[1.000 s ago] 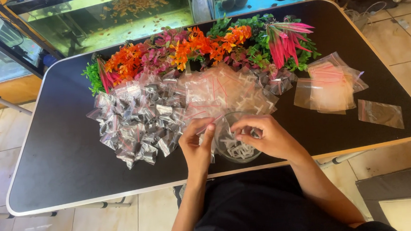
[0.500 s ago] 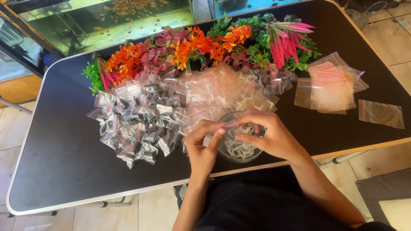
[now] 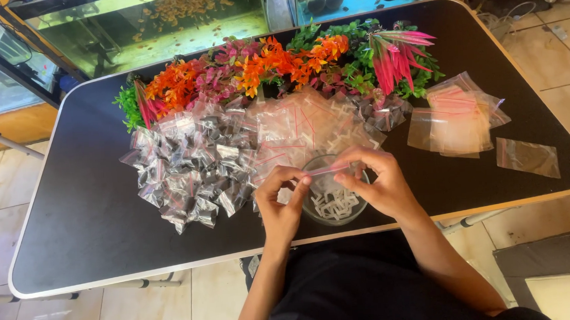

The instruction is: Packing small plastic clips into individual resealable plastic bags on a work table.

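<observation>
Both my hands meet over a clear round bowl (image 3: 333,206) of small white pieces near the table's front edge. My left hand (image 3: 281,206) pinches one end of a small clear zip bag (image 3: 328,170) with a pink seal strip. My right hand (image 3: 379,184) pinches the other end. The bag is stretched flat between my fingertips, just above the bowl.
A heap of filled small bags (image 3: 187,169) lies left of the bowl, with empty bags (image 3: 303,126) behind it. More empty bags (image 3: 457,116) and a single one (image 3: 527,157) lie on the right. Artificial plants (image 3: 272,65) line the back of the black table (image 3: 84,218). Fish tanks (image 3: 151,20) stand beyond.
My hands have drawn a little apart over the bowl, pulling the small bag taut between them. Nothing else on the table has moved.
</observation>
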